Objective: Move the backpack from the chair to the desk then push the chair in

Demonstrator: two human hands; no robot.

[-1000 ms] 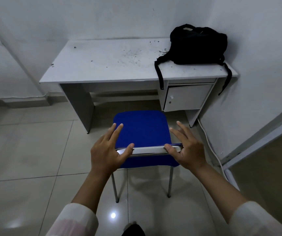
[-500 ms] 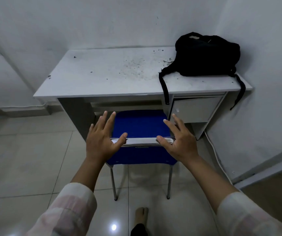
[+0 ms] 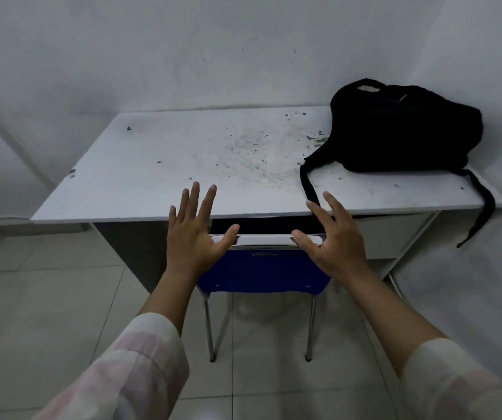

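Head view has us looking down at the chair (image 3: 262, 269), its seat already tucked under the desk (image 3: 158, 165) and only the blue backrest and the rear legs showing. Our left hand (image 3: 193, 237) and right hand (image 3: 330, 247) rest flat against the top rail of the backrest, fingers spread wide and thumbs hooked along the rail — pressing, not gripping anything. The backpack (image 3: 404, 131) sits on the far right of the desk by the wall, one strap (image 3: 309, 184) trailing off the front edge just beside our right fingers. From here the risks look small but real: if we shove harder, the rail could pinch our fingers against the desk edge, or the right hand could snag that strap and drag the backpack forward — possibly off the desk.
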